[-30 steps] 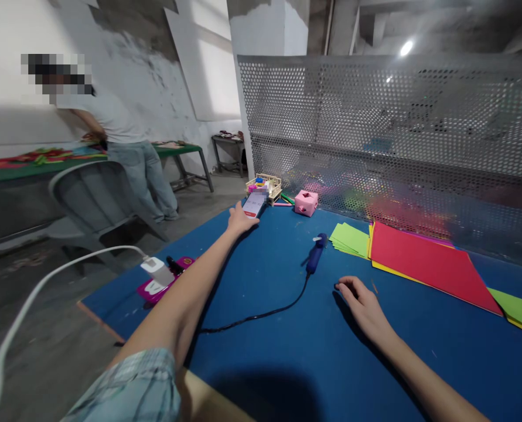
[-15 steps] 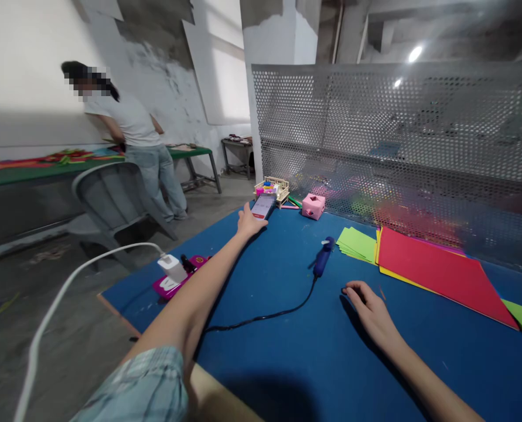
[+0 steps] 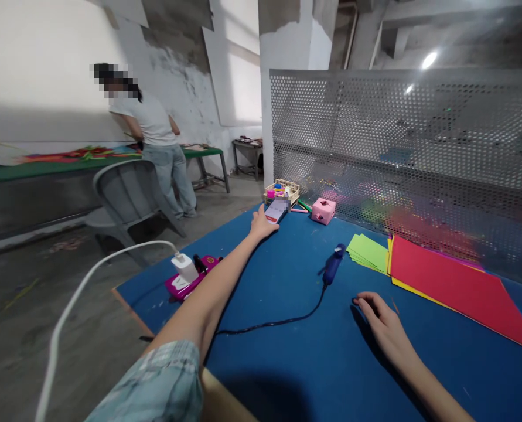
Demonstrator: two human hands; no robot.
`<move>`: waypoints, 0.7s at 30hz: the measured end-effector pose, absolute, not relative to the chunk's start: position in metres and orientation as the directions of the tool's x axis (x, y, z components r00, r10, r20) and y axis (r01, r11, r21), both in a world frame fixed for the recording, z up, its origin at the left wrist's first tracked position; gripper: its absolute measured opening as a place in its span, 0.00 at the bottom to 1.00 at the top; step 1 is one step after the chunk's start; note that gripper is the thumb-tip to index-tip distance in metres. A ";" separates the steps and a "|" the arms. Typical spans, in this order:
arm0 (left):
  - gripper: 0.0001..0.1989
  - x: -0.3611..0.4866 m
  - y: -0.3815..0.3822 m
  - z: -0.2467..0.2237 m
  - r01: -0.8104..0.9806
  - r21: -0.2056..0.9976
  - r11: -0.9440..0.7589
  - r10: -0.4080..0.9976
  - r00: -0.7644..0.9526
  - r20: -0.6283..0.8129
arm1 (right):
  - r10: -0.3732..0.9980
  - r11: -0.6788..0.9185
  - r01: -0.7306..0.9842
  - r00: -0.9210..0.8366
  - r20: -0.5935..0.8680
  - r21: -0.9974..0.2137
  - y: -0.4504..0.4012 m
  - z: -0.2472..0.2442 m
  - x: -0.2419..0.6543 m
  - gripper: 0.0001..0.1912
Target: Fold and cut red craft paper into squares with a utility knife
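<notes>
At the far end of the blue table, my left hand (image 3: 263,227) grips the near edge of a smartphone (image 3: 277,209), which is tilted with its lit screen towards me. My right hand (image 3: 379,313) hovers or rests low over the table on the right, its fingers curled in. A small dark spot shows at its fingertips, too small to name. Between the hands lies a dark blue glue gun (image 3: 333,266) with its black cord (image 3: 278,323) curving back under my left arm.
Behind the phone stands a stick basket (image 3: 294,196) of small items, beside a pink paper box (image 3: 323,211). Green slips (image 3: 368,252) and red sheets (image 3: 454,284) lie right. A purple power strip (image 3: 170,285) with white charger (image 3: 185,267) sits left. A person (image 3: 155,129) stands beyond a grey chair (image 3: 131,187).
The whole view has shifted, so things appear further right and slightly lower. My left hand still holds the smartphone, and my right hand keeps its curled pose by the glue gun.
</notes>
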State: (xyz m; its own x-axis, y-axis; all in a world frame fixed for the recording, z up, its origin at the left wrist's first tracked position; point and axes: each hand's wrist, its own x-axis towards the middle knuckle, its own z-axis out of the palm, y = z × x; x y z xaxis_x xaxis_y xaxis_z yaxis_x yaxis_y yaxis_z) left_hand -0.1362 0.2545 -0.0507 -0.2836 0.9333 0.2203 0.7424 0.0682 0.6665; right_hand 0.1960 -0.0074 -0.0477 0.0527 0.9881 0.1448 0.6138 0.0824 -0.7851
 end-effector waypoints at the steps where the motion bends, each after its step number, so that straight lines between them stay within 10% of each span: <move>1: 0.28 -0.137 0.256 -0.051 0.743 0.666 0.065 0.935 -0.278 0.220 | 0.988 0.081 0.619 0.053 0.144 -0.781 -0.007 -0.047 0.196 0.23; 21: 0.21 -0.138 0.261 -0.047 0.745 0.664 0.068 0.921 -0.303 0.246 | 0.987 0.066 0.637 0.071 0.143 -0.768 -0.008 -0.051 0.198 0.24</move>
State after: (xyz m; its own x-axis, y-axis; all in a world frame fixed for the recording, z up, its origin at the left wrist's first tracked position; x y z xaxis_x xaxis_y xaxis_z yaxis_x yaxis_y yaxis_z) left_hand -0.1384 0.2605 -0.0467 -0.3030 0.9207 0.2460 0.7451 0.0679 0.6635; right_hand 0.1980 -0.0078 -0.0511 0.0713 0.9871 0.1434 0.6375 0.0655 -0.7677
